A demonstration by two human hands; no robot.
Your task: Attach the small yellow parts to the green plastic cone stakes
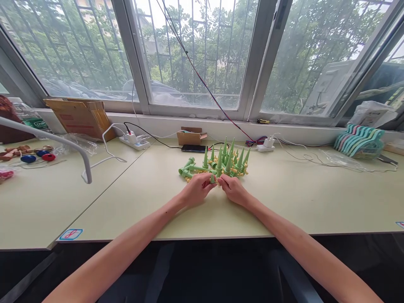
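Observation:
Pinched in the fingers of my left hand is a green plant watering spike, its pointed end partly showing. My right hand is closed close beside it, fingertips at the small yellow valve on the spike; the fingers cover most of that valve. Just beyond both hands, several like green spikes stand upright on the table with yellow valves at their bases. More green spikes lie on their sides to the left of the standing ones.
Behind the spikes are a black phone and a small open cardboard box. Power strips and cables run along the window sill. Teal hangers stand at the right. A white curved bar reaches over the left table.

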